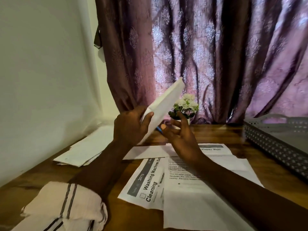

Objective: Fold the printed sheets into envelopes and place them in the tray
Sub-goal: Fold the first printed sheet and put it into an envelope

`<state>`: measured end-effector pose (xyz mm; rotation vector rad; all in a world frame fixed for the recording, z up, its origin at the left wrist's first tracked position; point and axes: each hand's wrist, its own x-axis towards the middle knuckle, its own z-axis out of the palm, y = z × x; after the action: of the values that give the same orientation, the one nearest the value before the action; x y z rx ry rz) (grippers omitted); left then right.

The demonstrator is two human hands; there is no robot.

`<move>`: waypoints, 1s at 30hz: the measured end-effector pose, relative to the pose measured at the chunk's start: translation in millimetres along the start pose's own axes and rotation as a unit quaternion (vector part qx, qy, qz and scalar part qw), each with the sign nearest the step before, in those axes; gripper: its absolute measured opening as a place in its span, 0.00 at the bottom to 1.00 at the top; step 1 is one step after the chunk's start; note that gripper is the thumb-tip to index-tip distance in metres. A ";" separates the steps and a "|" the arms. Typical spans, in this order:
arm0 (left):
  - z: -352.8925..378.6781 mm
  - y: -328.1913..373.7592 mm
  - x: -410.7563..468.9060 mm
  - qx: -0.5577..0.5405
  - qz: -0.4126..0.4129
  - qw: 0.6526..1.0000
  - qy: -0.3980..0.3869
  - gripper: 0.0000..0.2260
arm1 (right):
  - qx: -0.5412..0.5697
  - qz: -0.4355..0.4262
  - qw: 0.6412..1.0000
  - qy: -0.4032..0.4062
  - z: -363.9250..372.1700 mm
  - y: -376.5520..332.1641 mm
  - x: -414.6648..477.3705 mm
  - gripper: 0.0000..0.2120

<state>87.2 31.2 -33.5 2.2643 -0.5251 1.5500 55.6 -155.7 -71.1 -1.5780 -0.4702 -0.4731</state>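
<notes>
Holding, head view: we grip the folded sheet [165, 104] in the left hand [131, 125], thumb across its face, raised clear of the table [225, 135] and slanting upward, well to the left of the tray [273, 144].
Right hand [181, 137]: released, fingers spread, just under the sheet's lower end, on the side nearer the tray (a blue sliver by the thumb is too small for us to name).
Tray: grey with a perforated wall; most of its inside is out of our view.
Printed sheets [191, 189]: lying flat and overlapped, left of the tray, beneath our forearms.
White stack [86, 150]: farthest from the tray, against the wall.
Flowers [186, 105]: left of the tray, behind the raised sheet.
Risk: we judge that a one-handed hold lets the folds spring open, and a careless carry toward the tray could drag a forearm over the loose sheets or clip the flowers.
</notes>
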 end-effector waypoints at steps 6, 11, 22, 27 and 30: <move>10.6 40.0 -10.9 -0.174 0.067 0.982 0.021 0.15 | 0.138 -0.004 0.990 -0.014 -22.6 -15.7 1.2 0.34; 23.6 44.6 -11.1 -0.334 -0.114 0.934 -0.061 0.12 | 0.154 0.031 0.983 0.098 -35.3 -12.0 11.9 0.20; 9.9 17.9 -11.3 -0.220 0.042 0.971 -0.080 0.03 | 0.321 0.195 0.915 0.148 -66.7 -1.1 25.5 0.32; 23.7 21.7 -20.8 -0.040 0.246 0.963 -0.105 0.08 | 0.375 0.175 0.907 0.073 -84.4 -7.6 23.8 0.43; 25.9 29.5 -25.6 -0.004 0.278 0.950 -0.140 0.11 | 0.350 0.144 0.919 0.110 -93.1 -12.7 25.3 0.38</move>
<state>85.3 -4.2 -64.3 2.4765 -1.3395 1.4393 67.7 -247.5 -41.3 -0.8649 -0.1895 -0.2095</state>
